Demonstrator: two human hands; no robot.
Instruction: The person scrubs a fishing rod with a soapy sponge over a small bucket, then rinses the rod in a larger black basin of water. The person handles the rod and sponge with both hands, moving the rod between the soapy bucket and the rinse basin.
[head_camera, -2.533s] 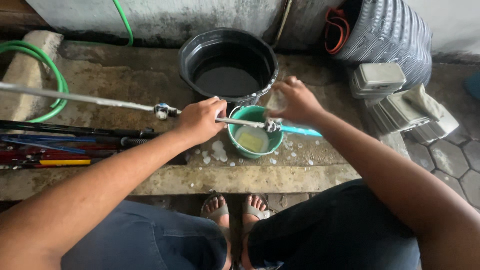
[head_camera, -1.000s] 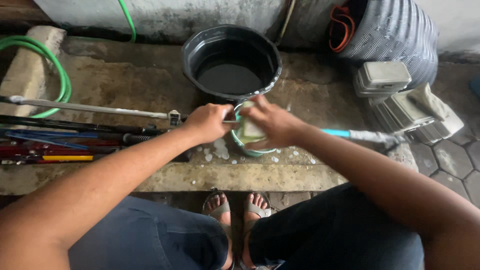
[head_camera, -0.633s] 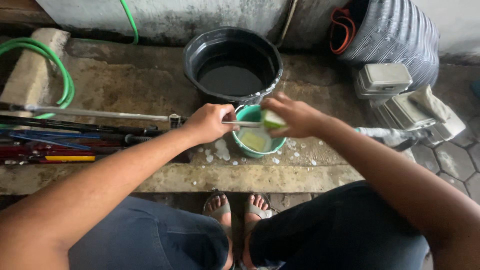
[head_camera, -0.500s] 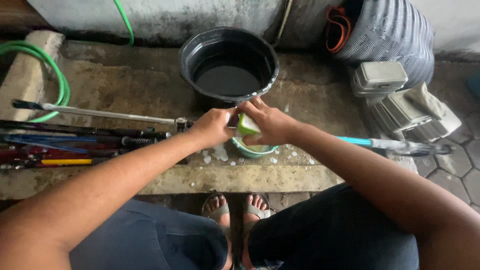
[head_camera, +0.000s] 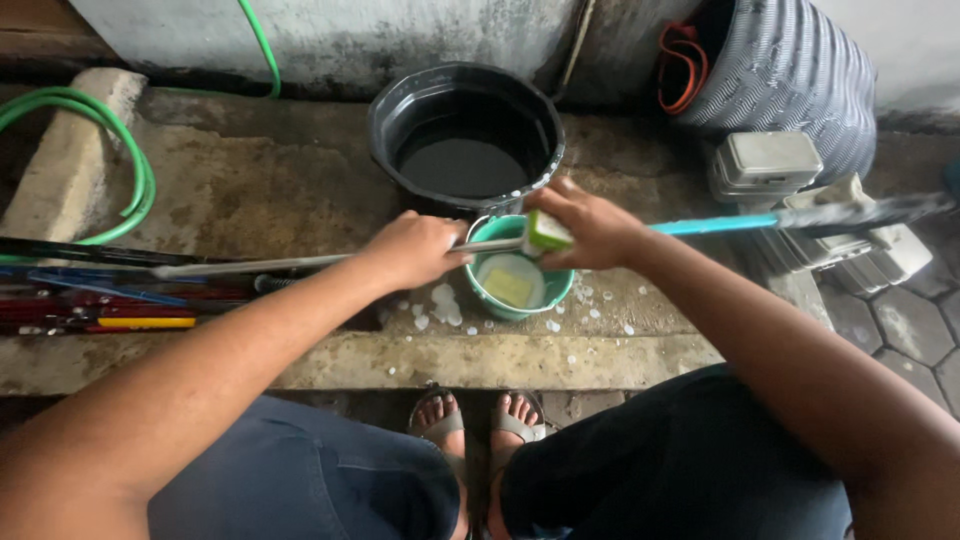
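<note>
A single camera sits on the person's head and looks steeply down and forward, close over both forearms, with the left grip (head_camera: 415, 250) and right grip (head_camera: 590, 228) near the frame's middle. Beyond the grips the view reaches a black bucket (head_camera: 465, 130) and the wall; below them it takes in knees and sandalled feet (head_camera: 480, 425). No second view overlaps it.

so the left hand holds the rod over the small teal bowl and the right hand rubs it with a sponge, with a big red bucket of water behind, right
Not quite: the bucket behind is black, not red, as the head view shows. The rest stands: the left hand holds the rod over the small teal bowl, and the right hand presses a sponge on it.
</note>
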